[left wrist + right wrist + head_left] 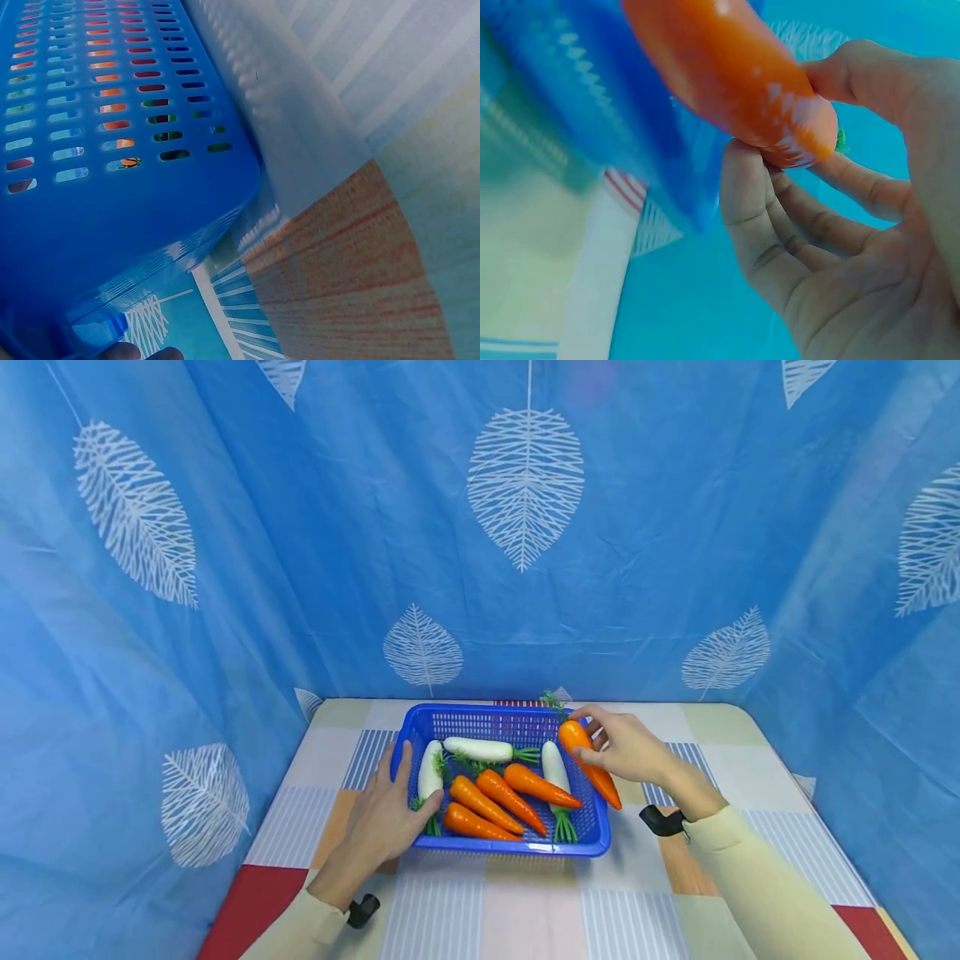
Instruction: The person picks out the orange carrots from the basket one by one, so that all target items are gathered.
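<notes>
My right hand [626,745] pinches an orange carrot [590,764] between thumb and fingers, near its thick leafy end. The carrot slants over the right rim of a blue plastic basket [517,850], its tip pointing toward me. In the right wrist view, the thumb presses the carrot [739,75] from above, with fingers beneath. At the basket's left side rests my left hand [386,810], fingers extended along the rim and thumb reaching over the inside. Only its fingertips [124,351] show low in the left wrist view.
Inside the basket lie several carrots [491,806] and three white radishes [480,749] with green tops, one along the back and one at each side. A patchwork tablecloth [532,910] covers the table. Blue curtains [517,635] with white leaf prints hang behind and at both sides.
</notes>
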The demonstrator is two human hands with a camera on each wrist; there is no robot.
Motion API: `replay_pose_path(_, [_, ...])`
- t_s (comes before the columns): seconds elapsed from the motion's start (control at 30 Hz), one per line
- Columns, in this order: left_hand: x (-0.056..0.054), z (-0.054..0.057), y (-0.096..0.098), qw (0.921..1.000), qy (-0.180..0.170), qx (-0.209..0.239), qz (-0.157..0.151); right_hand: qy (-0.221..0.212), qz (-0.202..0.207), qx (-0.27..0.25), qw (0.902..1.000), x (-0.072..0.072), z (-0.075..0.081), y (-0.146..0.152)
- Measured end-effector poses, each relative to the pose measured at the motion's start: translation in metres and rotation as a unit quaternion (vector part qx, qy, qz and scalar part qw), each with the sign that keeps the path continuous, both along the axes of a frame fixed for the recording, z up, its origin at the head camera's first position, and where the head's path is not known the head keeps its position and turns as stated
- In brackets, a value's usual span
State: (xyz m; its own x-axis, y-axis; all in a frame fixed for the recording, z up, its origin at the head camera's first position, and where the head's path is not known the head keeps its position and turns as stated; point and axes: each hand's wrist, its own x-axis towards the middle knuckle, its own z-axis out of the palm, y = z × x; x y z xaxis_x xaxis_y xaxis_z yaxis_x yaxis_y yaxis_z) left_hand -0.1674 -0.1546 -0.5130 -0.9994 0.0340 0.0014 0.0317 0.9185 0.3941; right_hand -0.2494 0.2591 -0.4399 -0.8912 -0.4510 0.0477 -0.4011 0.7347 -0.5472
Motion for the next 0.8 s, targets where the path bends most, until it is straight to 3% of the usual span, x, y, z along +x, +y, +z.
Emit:
replay_pose_path(0.4, [0.001,0.002,0.001,1.0,-0.003,0.004,0.0,-0.026,-0.088,-0.014,0.9956,0.005,-0.018,0.043])
replay_pose_path(0.6, [0.001,0.003,0.0,1.0,-0.008,0.005,0.0,-0.031,-0.112,-0.023,0.9929,0.008,-0.042,0.058])
replay_pose_path(0.8, [0.0,0.001,0.0,1.0,-0.008,0.003,-0.001,-0.074,-0.133,-0.034,0.9877,0.011,-0.067,0.066])
